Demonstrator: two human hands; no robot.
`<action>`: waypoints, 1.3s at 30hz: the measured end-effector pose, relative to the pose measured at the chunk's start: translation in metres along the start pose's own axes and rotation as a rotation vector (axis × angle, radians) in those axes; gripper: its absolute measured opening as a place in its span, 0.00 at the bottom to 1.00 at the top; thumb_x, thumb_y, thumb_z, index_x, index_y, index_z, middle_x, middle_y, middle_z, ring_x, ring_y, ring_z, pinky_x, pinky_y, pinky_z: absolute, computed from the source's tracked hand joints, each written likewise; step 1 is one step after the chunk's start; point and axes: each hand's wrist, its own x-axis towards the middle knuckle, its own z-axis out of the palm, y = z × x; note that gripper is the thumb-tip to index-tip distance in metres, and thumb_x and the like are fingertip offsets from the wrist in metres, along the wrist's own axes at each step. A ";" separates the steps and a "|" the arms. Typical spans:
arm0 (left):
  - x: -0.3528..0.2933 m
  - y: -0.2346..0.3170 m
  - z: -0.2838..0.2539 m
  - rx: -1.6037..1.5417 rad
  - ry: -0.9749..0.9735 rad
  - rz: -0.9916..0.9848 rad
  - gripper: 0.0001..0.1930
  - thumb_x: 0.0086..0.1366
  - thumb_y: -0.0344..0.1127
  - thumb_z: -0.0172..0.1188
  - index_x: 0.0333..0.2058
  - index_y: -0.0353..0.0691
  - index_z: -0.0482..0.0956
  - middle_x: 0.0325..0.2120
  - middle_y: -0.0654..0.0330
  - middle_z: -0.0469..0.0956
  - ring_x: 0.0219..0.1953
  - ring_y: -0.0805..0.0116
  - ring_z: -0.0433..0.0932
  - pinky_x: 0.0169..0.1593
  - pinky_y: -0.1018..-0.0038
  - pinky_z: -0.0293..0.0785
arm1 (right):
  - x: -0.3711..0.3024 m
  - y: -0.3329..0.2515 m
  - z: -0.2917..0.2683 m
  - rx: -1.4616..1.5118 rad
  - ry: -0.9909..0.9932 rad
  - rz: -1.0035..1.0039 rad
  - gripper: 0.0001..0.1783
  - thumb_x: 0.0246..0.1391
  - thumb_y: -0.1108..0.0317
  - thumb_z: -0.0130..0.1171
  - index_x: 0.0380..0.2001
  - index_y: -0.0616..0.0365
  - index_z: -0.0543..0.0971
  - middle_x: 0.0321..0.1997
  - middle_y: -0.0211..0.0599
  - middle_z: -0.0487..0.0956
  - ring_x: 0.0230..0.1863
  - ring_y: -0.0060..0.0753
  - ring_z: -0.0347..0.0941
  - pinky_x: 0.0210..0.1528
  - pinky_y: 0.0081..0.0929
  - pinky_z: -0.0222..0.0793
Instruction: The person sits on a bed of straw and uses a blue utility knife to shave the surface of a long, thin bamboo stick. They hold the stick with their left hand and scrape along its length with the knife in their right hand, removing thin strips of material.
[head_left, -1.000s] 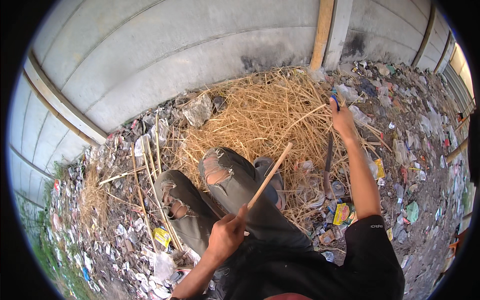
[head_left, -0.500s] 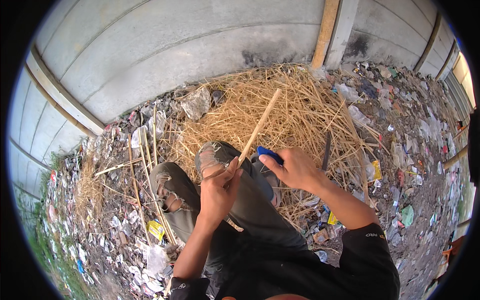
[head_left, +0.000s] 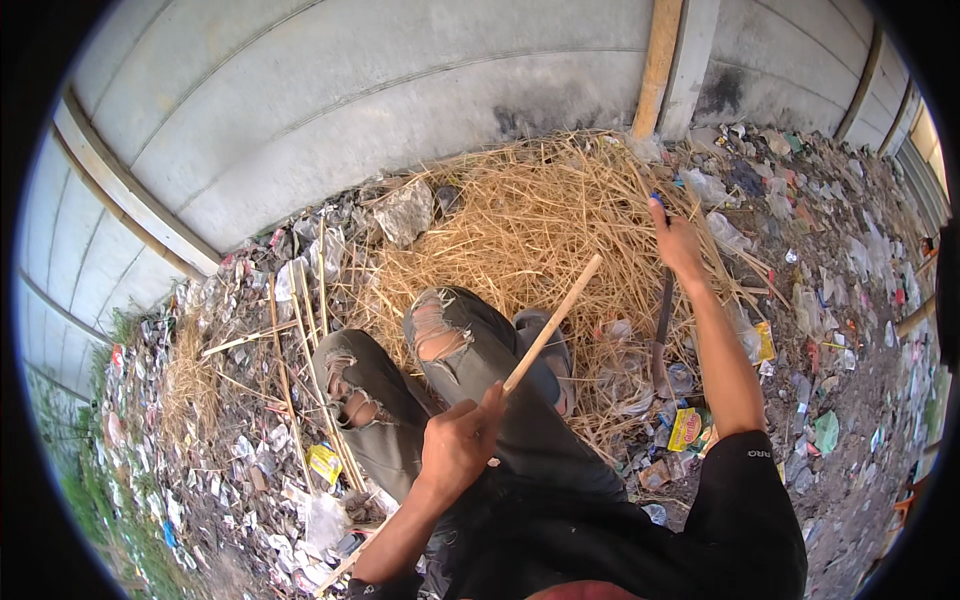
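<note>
Before the grey wall (head_left: 400, 115), the left hand (head_left: 458, 445) is gripping a pale stick (head_left: 553, 325) by its near end above the right leg (head_left: 540, 450), the right hand (head_left: 680, 245) is clasping a blue object (head_left: 655, 198) over straw (head_left: 540, 220) at right, and the one-ended hold may be letting the stick twist.

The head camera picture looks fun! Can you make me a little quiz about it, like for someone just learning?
1. True or false: the left hand holds a pale stick.
2. What colour shows on the small thing in the right hand? A) red B) blue C) yellow
3. Fill in "upper left" or "lower right": in the picture, the grey rock lies by the ____ edge of the straw-coloured heap.

Key: 1. True. 2. B. 3. Upper left.
</note>
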 end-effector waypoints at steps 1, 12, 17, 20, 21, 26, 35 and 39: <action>-0.001 0.004 -0.007 0.007 0.002 -0.019 0.15 0.66 0.27 0.68 0.52 0.39 0.86 0.20 0.53 0.77 0.19 0.54 0.79 0.26 0.62 0.74 | 0.009 0.015 -0.004 -0.013 0.065 0.036 0.49 0.70 0.28 0.43 0.08 0.61 0.69 0.09 0.38 0.65 0.13 0.35 0.63 0.22 0.43 0.58; 0.063 0.014 -0.002 -0.171 0.074 -0.127 0.14 0.69 0.28 0.67 0.50 0.26 0.85 0.23 0.47 0.83 0.22 0.73 0.79 0.30 0.71 0.75 | -0.166 -0.130 0.001 0.133 -0.484 -0.561 0.40 0.69 0.34 0.51 0.20 0.62 0.81 0.18 0.52 0.79 0.25 0.60 0.80 0.30 0.51 0.75; 0.063 0.001 0.006 -0.122 0.103 -0.033 0.14 0.70 0.30 0.66 0.50 0.27 0.85 0.23 0.43 0.81 0.20 0.65 0.79 0.30 0.70 0.75 | -0.160 -0.117 0.034 0.012 -0.433 -0.636 0.42 0.69 0.34 0.49 0.21 0.64 0.81 0.18 0.54 0.79 0.24 0.59 0.80 0.29 0.50 0.75; 0.056 0.002 0.001 -0.028 -0.012 -0.202 0.14 0.70 0.31 0.66 0.50 0.29 0.85 0.26 0.42 0.82 0.22 0.57 0.82 0.31 0.68 0.76 | -0.128 -0.114 0.036 -0.118 -0.487 -0.475 0.44 0.70 0.32 0.46 0.18 0.64 0.79 0.14 0.49 0.76 0.16 0.49 0.75 0.23 0.47 0.70; 0.050 -0.001 0.001 -0.052 -0.010 -0.165 0.14 0.70 0.31 0.65 0.51 0.29 0.85 0.27 0.42 0.83 0.23 0.56 0.83 0.32 0.68 0.77 | -0.098 -0.090 0.041 -0.069 -0.375 -0.435 0.46 0.69 0.29 0.46 0.16 0.63 0.78 0.12 0.46 0.74 0.14 0.47 0.71 0.21 0.46 0.67; 0.010 0.001 -0.004 -0.190 -0.083 -0.128 0.15 0.70 0.32 0.66 0.52 0.29 0.84 0.34 0.38 0.85 0.31 0.54 0.88 0.36 0.67 0.80 | -0.022 -0.012 0.011 0.035 -0.167 0.060 0.49 0.69 0.26 0.41 0.15 0.63 0.77 0.12 0.44 0.69 0.18 0.49 0.70 0.27 0.49 0.65; 0.017 -0.014 -0.015 -0.252 -0.067 -0.252 0.17 0.72 0.34 0.66 0.50 0.23 0.83 0.37 0.40 0.87 0.40 0.70 0.87 0.45 0.73 0.80 | -0.087 -0.031 -0.022 0.297 -0.291 -0.071 0.36 0.72 0.34 0.46 0.35 0.62 0.76 0.23 0.30 0.68 0.20 0.25 0.60 0.29 0.39 0.63; 0.010 -0.019 -0.022 -0.200 -0.099 -0.255 0.16 0.71 0.34 0.66 0.49 0.23 0.84 0.34 0.39 0.86 0.35 0.65 0.88 0.41 0.71 0.81 | -0.138 -0.065 -0.005 0.538 -0.375 -0.020 0.26 0.76 0.45 0.47 0.45 0.61 0.76 0.24 0.29 0.72 0.23 0.25 0.68 0.32 0.35 0.68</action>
